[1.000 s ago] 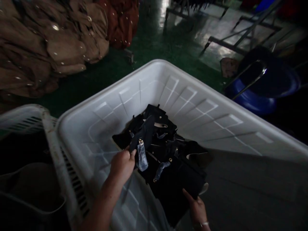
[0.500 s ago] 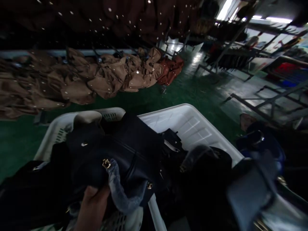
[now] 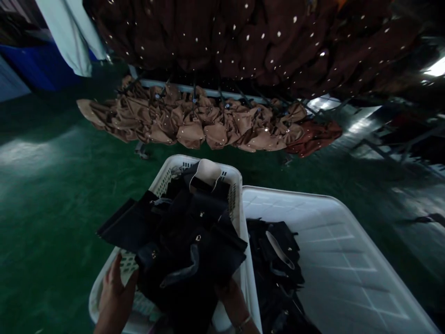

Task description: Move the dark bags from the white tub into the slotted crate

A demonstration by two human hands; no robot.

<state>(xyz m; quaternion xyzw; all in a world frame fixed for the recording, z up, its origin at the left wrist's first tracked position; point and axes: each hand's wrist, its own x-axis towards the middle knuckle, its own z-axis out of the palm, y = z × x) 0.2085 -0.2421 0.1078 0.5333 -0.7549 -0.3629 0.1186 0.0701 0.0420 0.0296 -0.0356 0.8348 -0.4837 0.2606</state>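
Slatted white basket [image 3: 232, 185] sits on the green floor [image 3: 52, 195], taken here as the landmark. Heaped in and over the basket is a pile of black bag pieces [image 3: 184, 241] with small gold studs and a grey strap; the pile spills past the basket's near-left rim. Left hand [image 3: 116, 297] is at the basket's near-left corner, fingers spread and pressed flat against the side of the pile, open palm, not closed around anything. Right hand [image 3: 236, 304] is at the basket's near-right edge, under the pile's lower end; its fingers are mostly hidden by the black material, so cannot tell how far they curl or whether they grip it; a thin bracelet [image 3: 243, 321] shows at the wrist. A pale curved piece [image 3: 205, 172] sticks up at the basket's far end. Touching the basket's right side is a larger smooth white tub [image 3: 333, 241], with more black pieces [image 3: 274, 260] lying in its near-left part. Beyond the basket, a row of tan bags [image 3: 194, 123] hangs low, one rust-red bag [image 3: 313, 137] at its right end, dark brown studded bags [image 3: 264, 41] above. Far left of the basket: blue bin [image 3: 41, 65], pale cloth [image 3: 74, 37].
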